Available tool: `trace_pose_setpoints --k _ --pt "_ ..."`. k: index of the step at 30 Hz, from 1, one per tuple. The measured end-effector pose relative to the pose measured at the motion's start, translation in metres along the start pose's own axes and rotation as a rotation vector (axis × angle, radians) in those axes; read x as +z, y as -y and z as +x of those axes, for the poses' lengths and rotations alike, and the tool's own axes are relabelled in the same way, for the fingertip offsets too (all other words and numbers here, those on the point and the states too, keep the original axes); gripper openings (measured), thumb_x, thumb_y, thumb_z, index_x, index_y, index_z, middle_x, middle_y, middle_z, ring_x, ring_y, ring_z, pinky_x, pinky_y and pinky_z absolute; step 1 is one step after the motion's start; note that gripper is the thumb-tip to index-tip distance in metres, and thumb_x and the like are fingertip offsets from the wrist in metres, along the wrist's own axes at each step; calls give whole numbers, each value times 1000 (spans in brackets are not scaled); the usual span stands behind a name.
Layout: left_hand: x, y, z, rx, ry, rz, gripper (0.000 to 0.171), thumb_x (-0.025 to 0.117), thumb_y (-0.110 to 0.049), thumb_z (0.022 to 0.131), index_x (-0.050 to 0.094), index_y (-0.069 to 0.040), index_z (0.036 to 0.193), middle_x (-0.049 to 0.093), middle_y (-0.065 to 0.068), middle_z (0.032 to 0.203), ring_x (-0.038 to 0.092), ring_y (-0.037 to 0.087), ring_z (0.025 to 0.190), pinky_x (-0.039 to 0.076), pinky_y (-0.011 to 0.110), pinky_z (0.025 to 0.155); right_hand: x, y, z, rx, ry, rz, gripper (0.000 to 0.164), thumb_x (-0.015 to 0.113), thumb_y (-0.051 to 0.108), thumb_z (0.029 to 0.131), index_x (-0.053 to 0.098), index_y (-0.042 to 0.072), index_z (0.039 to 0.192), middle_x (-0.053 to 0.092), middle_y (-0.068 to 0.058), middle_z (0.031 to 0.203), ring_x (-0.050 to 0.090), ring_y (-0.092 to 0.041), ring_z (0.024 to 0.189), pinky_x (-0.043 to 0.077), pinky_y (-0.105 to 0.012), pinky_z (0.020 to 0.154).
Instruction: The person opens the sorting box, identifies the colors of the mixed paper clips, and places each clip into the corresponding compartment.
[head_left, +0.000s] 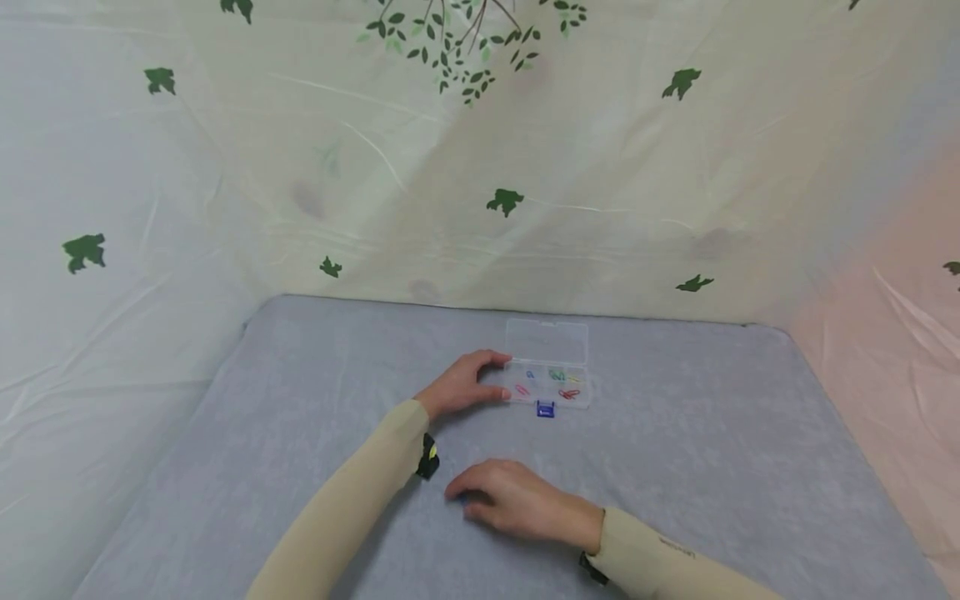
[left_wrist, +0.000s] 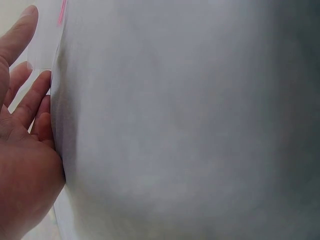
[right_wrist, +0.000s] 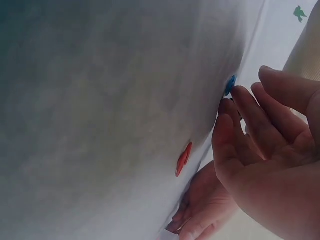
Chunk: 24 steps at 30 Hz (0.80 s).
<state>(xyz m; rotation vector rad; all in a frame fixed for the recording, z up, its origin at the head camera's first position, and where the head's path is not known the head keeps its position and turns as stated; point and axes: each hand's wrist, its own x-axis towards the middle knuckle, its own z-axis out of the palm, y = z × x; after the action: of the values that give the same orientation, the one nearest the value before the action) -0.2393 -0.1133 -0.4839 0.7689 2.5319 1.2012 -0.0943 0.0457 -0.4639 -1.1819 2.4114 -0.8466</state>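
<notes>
A clear plastic compartment box (head_left: 547,384) lies with its lid raised, small coloured paper clips in its sections. Spread wide, my left hand (head_left: 465,385) touches the box's left side, fingertips at the back corner and thumb at the front corner. My right hand (head_left: 525,502) is low over the cloth, nearer me. In the right wrist view its fingertips meet a small blue clip (right_wrist: 230,85), while the thumb stays apart from it. A red clip (right_wrist: 184,159) lies on the cloth beside that hand; the head view hides it.
Grey cloth (head_left: 675,450) covers the table. A pale curtain (head_left: 420,242) with green leaf prints hangs along the back and sides. The box's blue latch tab (head_left: 545,409) sticks out at the front, and its clear lid (head_left: 547,342) leans back toward the curtain.
</notes>
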Motion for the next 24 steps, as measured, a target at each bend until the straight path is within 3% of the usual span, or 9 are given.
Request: trace_pose_setpoints --k 7,24 --pt "0 0 0 12 1 -1 60 81 -24 93 57 -8 146 60 10 144 48 25 141 33 41 120 0 -2 -2 32 19 -34 26 73 12 98 74 18 123 71 11 122 61 -3 116 49 -29 101" --pt "-1 0 0 7 15 8 62 80 -26 93 56 -9 148 59 10 146 47 26 142 33 42 120 -2 -9 -5 -10 -18 -156 24 75 9 95 76 17 118 65 8 117 59 -9 110 49 -29 97"
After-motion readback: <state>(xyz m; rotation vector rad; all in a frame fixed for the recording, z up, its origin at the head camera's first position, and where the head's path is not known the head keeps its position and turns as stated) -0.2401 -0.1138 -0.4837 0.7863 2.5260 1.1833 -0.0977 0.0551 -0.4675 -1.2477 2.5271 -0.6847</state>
